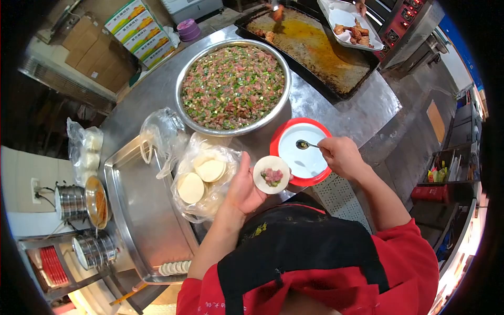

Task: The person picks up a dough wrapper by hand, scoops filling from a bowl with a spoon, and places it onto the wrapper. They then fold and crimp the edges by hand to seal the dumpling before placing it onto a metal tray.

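On the fingers of my left hand lies a round dumpling wrapper with a small mound of meat filling on it. My right hand is closed around the handle of a spoon, which has bits of green in its bowl. The spoon is over a red-rimmed white bowl, just right of the wrapper. A large steel basin of pink meat mixed with chopped greens stands beyond my hands. Stacked wrappers rest on clear plastic bags left of my left hand.
On the left is a steel tray with a row of folded dumplings at its near end. At the back sits an oily black baking pan. Another person's hand is by a lined tray of cooked meat pieces.
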Available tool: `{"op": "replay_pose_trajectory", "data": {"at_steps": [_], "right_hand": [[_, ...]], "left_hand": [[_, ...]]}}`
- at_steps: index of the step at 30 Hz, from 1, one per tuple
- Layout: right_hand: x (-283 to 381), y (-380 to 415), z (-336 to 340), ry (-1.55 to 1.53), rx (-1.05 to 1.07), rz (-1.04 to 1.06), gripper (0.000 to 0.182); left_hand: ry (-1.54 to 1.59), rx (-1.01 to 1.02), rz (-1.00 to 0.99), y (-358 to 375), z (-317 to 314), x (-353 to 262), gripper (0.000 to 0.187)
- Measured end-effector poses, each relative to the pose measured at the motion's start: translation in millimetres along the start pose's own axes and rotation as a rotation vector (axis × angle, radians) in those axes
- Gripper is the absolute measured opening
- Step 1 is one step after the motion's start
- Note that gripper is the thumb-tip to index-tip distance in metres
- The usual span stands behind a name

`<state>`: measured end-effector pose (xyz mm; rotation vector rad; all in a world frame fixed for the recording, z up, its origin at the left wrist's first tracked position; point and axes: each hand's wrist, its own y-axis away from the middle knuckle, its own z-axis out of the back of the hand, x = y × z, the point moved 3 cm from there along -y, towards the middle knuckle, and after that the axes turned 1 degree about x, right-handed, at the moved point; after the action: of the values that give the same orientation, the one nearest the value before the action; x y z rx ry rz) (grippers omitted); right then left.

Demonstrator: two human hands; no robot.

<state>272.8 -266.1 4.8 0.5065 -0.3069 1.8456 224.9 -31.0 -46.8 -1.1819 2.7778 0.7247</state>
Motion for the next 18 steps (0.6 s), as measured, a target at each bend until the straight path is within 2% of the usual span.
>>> {"op": "replay_pose_trajectory", "data": {"at_steps": [2,4,5,7,8,9,11,13,14,15,17,18], "right_hand": [[4,6,1,0.022,0.014,-0.001,0.008],[20,10,14,-0.361,-0.186,-0.071,0.008],[24,9,13,-0.361,-0.188,-0.065,0.008],[27,9,8,-0.736,-0.14,-0.139,0.014],[28,6,0,-0.733,0.007,-0.099,0.021],[28,3,-11,-0.771,0.075,-0.088,0.018],[42,2,-14,-0.424,-0.018,0.155,0.016],[74,2,-5,-0.471,0.017,0.251,0.018],[75,1,-14,-0.337,-0.026,0.366,0.022],[77,2,-15,-0.336,-0.031,0.368,0.022],[86,3,-16,-0.177,-0.003,0.564,0.022],[90,4,-15,-0.129,-0.049,0.631,0.019]], "left_hand": [[0.024,-0.011,-0.046,-1,-6,-2,0.078],[0.131,0.042,-0.187,-1,-14,-6,0.075],[0.128,0.044,-0.192,-2,-16,-8,0.075],[0.22,0.095,-0.253,-2,-20,-10,0.075],[0.217,0.098,-0.253,-2,-21,-10,0.075],[0.229,0.1,-0.261,-3,-21,-10,0.074],[0.24,0.113,-0.274,-7,-18,-10,0.073],[0.25,0.318,-0.208,-4,-22,-8,0.07],[0.166,0.055,-0.23,-4,-23,-4,0.069],[0.161,0.057,-0.23,-3,-21,-4,0.069],[0.156,0.185,-0.16,2,-16,-1,0.068],[0.142,0.162,-0.173,3,-18,0,0.066]]}}
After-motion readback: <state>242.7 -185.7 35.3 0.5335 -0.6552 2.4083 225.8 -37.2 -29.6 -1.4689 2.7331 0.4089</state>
